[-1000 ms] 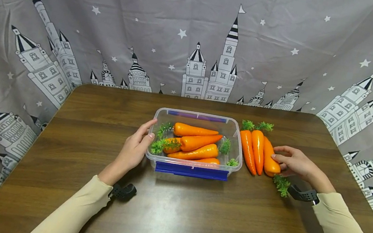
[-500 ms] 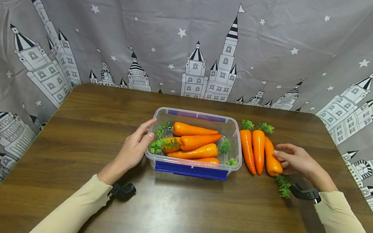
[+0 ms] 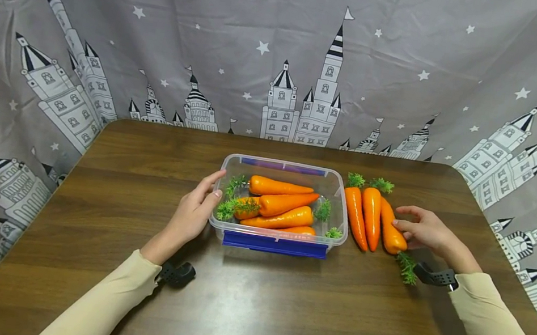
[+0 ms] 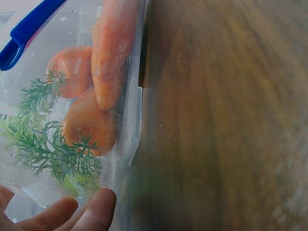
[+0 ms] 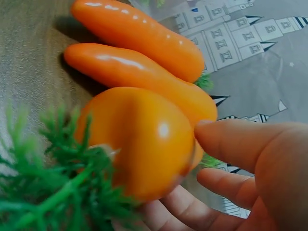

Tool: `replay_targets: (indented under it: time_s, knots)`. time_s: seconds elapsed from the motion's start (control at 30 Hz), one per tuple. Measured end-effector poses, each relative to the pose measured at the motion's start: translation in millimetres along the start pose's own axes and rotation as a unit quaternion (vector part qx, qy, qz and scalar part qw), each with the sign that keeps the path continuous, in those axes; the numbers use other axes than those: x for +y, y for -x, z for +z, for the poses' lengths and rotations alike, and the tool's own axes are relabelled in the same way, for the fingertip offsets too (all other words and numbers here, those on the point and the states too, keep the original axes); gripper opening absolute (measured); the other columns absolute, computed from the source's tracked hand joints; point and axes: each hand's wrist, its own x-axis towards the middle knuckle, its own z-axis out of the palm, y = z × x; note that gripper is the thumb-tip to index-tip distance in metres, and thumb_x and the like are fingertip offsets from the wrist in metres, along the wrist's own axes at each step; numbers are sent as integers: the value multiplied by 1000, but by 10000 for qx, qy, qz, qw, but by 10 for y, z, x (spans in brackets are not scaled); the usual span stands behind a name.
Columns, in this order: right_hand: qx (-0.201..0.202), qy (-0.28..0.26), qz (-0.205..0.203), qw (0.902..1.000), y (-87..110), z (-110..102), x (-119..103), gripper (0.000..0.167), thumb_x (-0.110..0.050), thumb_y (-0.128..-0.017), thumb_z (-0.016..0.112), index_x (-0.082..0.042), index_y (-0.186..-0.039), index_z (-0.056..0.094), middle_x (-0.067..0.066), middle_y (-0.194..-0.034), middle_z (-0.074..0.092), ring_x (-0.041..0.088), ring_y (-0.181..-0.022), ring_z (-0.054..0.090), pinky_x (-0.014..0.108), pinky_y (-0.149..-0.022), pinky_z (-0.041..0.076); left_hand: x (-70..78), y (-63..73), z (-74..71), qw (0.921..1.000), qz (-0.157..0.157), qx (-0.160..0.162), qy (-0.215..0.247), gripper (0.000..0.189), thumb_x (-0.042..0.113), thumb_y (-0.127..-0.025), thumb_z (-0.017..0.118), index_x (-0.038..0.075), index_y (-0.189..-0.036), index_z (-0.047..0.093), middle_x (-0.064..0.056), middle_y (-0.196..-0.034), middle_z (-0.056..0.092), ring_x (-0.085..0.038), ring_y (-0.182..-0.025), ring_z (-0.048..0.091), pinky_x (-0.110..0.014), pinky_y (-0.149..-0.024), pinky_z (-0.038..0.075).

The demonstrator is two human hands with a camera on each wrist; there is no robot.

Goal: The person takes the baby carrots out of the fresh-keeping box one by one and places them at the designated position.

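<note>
A clear plastic box (image 3: 275,244) with blue latches holds several orange toy carrots (image 3: 290,198) with green leafy tops. My left hand (image 3: 195,209) rests at the box's left end, with fingertips on its rim and wall. Three more carrots lie side by side to the right of the box. The rightmost carrot (image 3: 391,233) is tilted, with its leafy top (image 3: 407,267) toward me. My right hand (image 3: 426,232) is at that carrot's right side. In the right wrist view, fingers (image 5: 185,207) touch its rounded end low down, beside its green leaves (image 5: 62,178).
The other two loose carrots (image 3: 356,220) stand between the box and the rightmost one, leaves toward the back. A brown wooden table (image 3: 248,313) carries everything. Behind it hangs a grey curtain (image 3: 166,16) printed with castles and stars.
The rightmost carrot's leafy end has swung slightly to the right and my right hand has shifted slightly with it. The left hand and the box stay in place.
</note>
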Motion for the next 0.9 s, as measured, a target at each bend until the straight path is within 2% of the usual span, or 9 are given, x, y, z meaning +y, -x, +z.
replay_targets:
  time_s: [0.27, 0.47, 0.73, 0.9]
  knots:
    - [-47, -100, 36, 9999, -52, 71, -1, 66, -26, -104, 56, 10, -152, 29, 13, -109, 61, 7, -74, 61, 33, -70, 61, 4, 1, -4, 10000, -18, -33, 36, 48, 26, -108, 44, 21, -156, 42, -23, -133, 64, -34, -102, 63, -49, -90, 48]
    - [-140, -279, -43, 9995, -69, 89, -5, 66, -23, -104, 54, 13, -152, 26, 17, -113, 67, 10, -80, 69, 35, -72, 62, 1, 5, -6, 10000, -13, -12, 46, 48, 26, -107, 44, 22, -155, 43, -23, -135, 63, -35, -106, 63, -51, -92, 48]
    - [-96, -374, -7, 9993, -76, 75, 23, 67, -28, -106, 52, 14, -151, 26, 8, -106, 69, 9, -80, 70, 37, -73, 62, -12, 0, -1, 10000, 1, -25, 48, 48, 26, -107, 44, 22, -156, 42, -23, -136, 63, -36, -108, 63, -53, -93, 48]
    - [-30, -290, 15, 9996, -54, 55, -9, 67, -30, -105, 52, 13, -151, 27, 7, -106, 68, 9, -81, 69, 38, -74, 62, -14, -2, -3, 10000, 9, -27, 48, 48, 26, -107, 44, 22, -156, 42, -23, -133, 64, -34, -104, 62, -50, -90, 47]
